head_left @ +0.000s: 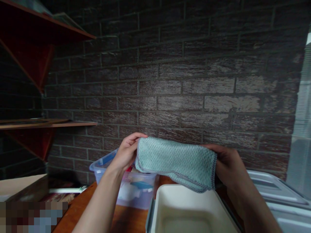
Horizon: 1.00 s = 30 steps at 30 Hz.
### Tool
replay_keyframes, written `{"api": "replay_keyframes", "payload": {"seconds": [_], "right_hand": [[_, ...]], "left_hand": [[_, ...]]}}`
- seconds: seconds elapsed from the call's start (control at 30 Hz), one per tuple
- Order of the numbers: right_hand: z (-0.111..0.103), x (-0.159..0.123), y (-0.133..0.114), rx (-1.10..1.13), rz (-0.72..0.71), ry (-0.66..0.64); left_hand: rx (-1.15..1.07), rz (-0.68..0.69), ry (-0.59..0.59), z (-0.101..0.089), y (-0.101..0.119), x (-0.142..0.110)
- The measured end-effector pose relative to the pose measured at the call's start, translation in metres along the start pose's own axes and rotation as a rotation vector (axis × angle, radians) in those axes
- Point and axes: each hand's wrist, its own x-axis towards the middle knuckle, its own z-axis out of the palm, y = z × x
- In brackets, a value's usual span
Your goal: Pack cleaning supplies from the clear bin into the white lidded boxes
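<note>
A folded light-green cleaning cloth [176, 161] with a dark checked edge is stretched between my two hands. My left hand [128, 151] pinches its left end, fingers closed behind and along the top corner. At the opposite end, my right hand [225, 165] grips the cloth's right side, its fingertips partly hidden behind the fabric. Below the cloth stands a white rectangular bin [159, 207], its inside visible and bare. The cloth hangs above the bin's far rim, and I see no contact between them.
Behind my left forearm sits a clear plastic box [143, 204] with blue, white and red items. A grey-white lid or box [279, 191] lies at the right. The wooden table [80, 207] meets a dark brick wall [170, 81]. Red shelves [73, 124] jut out at left, above a cardboard box [24, 186].
</note>
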Motion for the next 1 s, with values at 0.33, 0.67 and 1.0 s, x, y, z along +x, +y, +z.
{"api": "replay_keyframes", "payload": {"seconds": [0.33,0.67,1.0], "right_hand": [[-0.007,-0.003,-0.001,-0.085,-0.179,0.025],[0.002,0.003,0.003,-0.100,-0.031,0.234],[-0.007,0.008,0.004,0.330,0.107,0.301]], "left_hand": [[-0.006,-0.073,-0.001,-0.011,-0.007,0.008],[0.073,-0.060,-0.091,0.009,-0.013,0.004],[0.205,-0.015,-0.171,0.014,-0.017,0.003]]}}
